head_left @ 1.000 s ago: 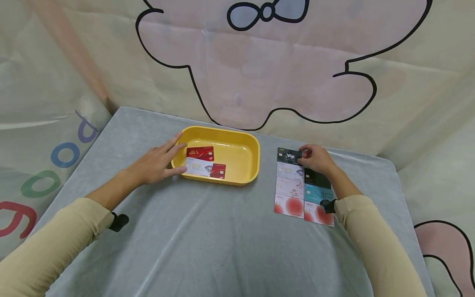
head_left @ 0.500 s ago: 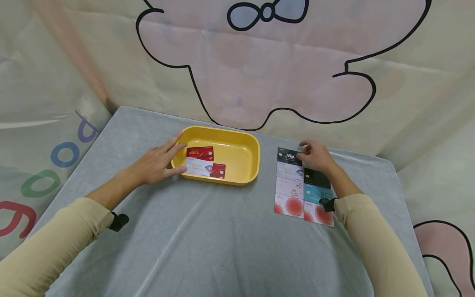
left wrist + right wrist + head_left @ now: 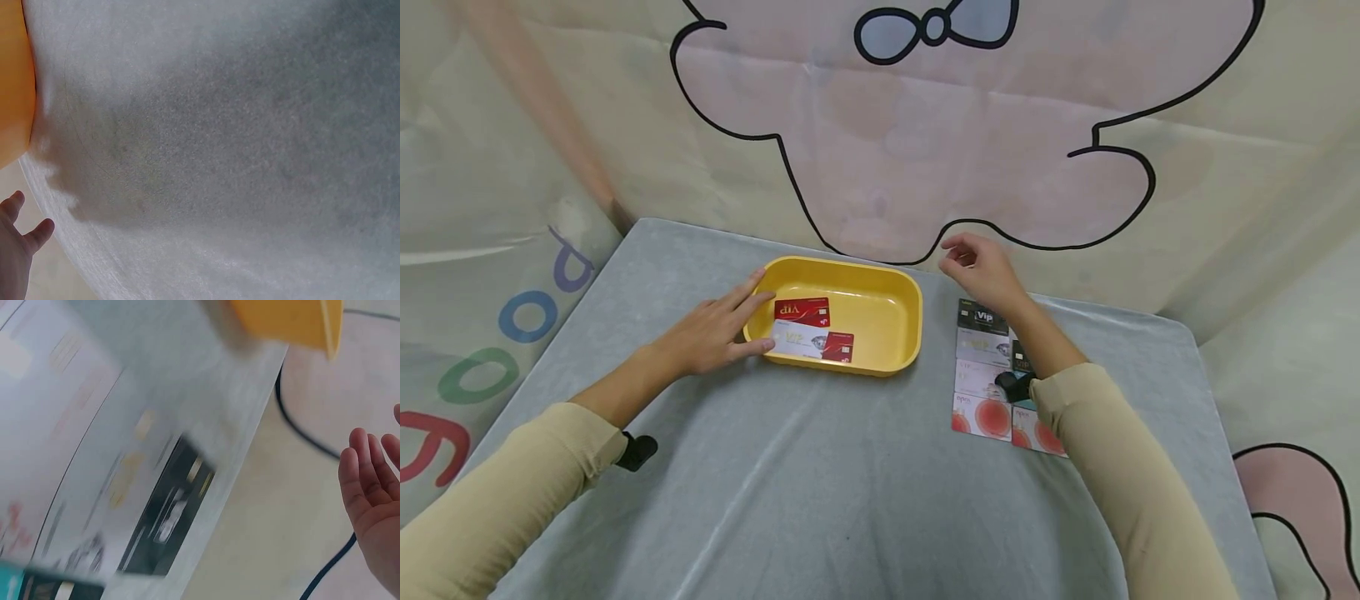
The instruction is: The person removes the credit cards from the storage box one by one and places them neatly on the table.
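Observation:
In the head view my left hand [image 3: 718, 333] rests spread at the left side of a yellow tray [image 3: 887, 360], its fingers on the rim. Two red cards [image 3: 801, 312] and a white VIP card [image 3: 797, 337] lie inside. My right hand [image 3: 985, 271] is raised beyond the laid-out cards, fingers loosely bent and nothing visible between them; the right wrist view shows this hand [image 3: 375, 500] empty too. Below it, a black Vip card [image 3: 982, 317] tops a column of white cards [image 3: 982, 347] and a red-circle card [image 3: 982, 414]. My forearm partly hides the second column.
A grey cloth [image 3: 820, 483] covers the table. Behind its far edge hangs a cream curtain [image 3: 1210, 217] with a pink cartoon figure. Black wrist straps [image 3: 638, 452] show at both sleeves.
My right hand has left the black Vip card and moved up and to the left. The cards stay in place in their columns. My left hand keeps its place on the tray.

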A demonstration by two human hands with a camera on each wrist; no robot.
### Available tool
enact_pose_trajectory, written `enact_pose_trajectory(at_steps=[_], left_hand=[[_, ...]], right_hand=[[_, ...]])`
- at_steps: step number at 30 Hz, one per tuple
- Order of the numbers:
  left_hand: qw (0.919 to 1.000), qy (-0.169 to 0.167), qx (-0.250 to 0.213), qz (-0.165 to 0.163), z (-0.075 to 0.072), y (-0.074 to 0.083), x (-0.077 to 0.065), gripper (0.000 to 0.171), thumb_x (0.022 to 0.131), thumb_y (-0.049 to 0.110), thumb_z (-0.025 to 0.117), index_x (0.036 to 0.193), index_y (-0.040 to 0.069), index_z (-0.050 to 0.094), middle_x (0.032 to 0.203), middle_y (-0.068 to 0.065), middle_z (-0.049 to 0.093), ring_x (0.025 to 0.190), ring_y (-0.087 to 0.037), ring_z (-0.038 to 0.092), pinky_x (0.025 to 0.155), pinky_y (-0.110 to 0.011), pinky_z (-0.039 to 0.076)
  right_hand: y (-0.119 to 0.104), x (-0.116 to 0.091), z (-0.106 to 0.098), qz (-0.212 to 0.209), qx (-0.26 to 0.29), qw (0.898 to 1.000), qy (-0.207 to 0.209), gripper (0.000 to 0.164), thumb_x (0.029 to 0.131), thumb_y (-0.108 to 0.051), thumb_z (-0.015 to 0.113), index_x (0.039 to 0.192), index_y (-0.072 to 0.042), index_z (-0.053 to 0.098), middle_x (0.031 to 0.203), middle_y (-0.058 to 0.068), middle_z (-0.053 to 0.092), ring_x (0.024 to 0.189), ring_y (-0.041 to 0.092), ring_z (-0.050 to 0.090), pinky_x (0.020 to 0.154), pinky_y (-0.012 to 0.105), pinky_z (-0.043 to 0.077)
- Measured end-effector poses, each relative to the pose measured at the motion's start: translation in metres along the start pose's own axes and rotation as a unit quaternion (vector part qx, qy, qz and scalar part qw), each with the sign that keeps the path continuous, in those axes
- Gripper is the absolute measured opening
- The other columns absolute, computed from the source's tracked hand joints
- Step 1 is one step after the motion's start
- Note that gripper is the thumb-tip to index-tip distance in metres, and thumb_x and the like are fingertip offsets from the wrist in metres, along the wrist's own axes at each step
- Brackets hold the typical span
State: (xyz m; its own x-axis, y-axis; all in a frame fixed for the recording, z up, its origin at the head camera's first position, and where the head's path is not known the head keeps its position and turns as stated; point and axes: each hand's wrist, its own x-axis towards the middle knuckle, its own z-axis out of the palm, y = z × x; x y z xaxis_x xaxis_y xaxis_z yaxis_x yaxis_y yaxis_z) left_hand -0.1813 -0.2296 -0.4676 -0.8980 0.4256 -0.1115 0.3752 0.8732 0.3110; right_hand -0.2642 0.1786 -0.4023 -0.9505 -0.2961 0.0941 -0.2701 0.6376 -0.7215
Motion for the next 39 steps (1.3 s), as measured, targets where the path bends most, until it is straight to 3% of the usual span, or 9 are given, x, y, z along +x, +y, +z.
enact_pose_trajectory(at_steps=[8, 16, 23, 27, 39], left_hand=[[1.0000, -0.002, 0.000, -0.002, -0.001, 0.001, -0.001, 0.083, 0.093, 0.059, 0.057, 0.157, 0.015, 0.028, 0.168, -0.001, -0.007, 0.148, -0.037, 0.023, 0.108, -0.069, 0.028], [1.0000, 0.001, -0.002, -0.005, 0.000, 0.001, -0.002, 0.084, 0.092, 0.060, 0.058, 0.157, 0.016, 0.028, 0.167, 0.002, -0.009, 0.147, -0.038, 0.026, 0.109, -0.068, 0.027], [1.0000, 0.001, -0.002, -0.002, 0.000, 0.001, -0.001, 0.082, 0.093, 0.057, 0.058, 0.156, 0.014, 0.029, 0.168, -0.002, -0.006, 0.147, -0.039, 0.027, 0.108, -0.069, 0.027], [1.0000, -0.003, 0.000, -0.001, -0.001, 0.001, 0.000, 0.081, 0.094, 0.058, 0.056, 0.156, 0.014, 0.029, 0.168, -0.002, -0.006, 0.146, -0.040, 0.027, 0.108, -0.068, 0.027], [1.0000, -0.008, -0.004, 0.004, -0.001, 0.000, 0.001, 0.081, 0.094, 0.059, 0.055, 0.156, 0.014, 0.029, 0.168, -0.002, -0.007, 0.144, -0.040, 0.030, 0.108, -0.068, 0.028]], right_hand=[[-0.037, 0.016, 0.028, 0.011, 0.074, 0.996, -0.049, 0.032, 0.099, -0.019, 0.062, 0.125, -0.002, 0.062, 0.112, 0.013, 0.066, 0.100, 0.030, 0.065, 0.090, 0.036, 0.054], [-0.058, 0.026, 0.050, 0.057, 0.124, 0.980, -0.142, 0.038, 0.098, -0.025, 0.063, 0.129, -0.004, 0.058, 0.116, 0.013, 0.065, 0.109, 0.033, 0.063, 0.097, 0.039, 0.052], [-0.068, 0.027, 0.064, 0.053, 0.080, 0.967, -0.238, 0.052, 0.095, -0.034, 0.066, 0.134, -0.002, 0.055, 0.120, 0.012, 0.064, 0.110, 0.031, 0.062, 0.099, 0.045, 0.050], [-0.078, 0.028, 0.072, 0.059, 0.056, 0.955, -0.287, 0.055, 0.096, -0.042, 0.063, 0.135, -0.004, 0.054, 0.126, 0.010, 0.062, 0.114, 0.032, 0.062, 0.100, 0.043, 0.048], [-0.100, 0.032, 0.094, 0.064, 0.020, 0.932, -0.357, 0.055, 0.097, -0.049, 0.057, 0.136, -0.010, 0.054, 0.130, 0.007, 0.056, 0.119, 0.031, 0.059, 0.101, 0.041, 0.046]])
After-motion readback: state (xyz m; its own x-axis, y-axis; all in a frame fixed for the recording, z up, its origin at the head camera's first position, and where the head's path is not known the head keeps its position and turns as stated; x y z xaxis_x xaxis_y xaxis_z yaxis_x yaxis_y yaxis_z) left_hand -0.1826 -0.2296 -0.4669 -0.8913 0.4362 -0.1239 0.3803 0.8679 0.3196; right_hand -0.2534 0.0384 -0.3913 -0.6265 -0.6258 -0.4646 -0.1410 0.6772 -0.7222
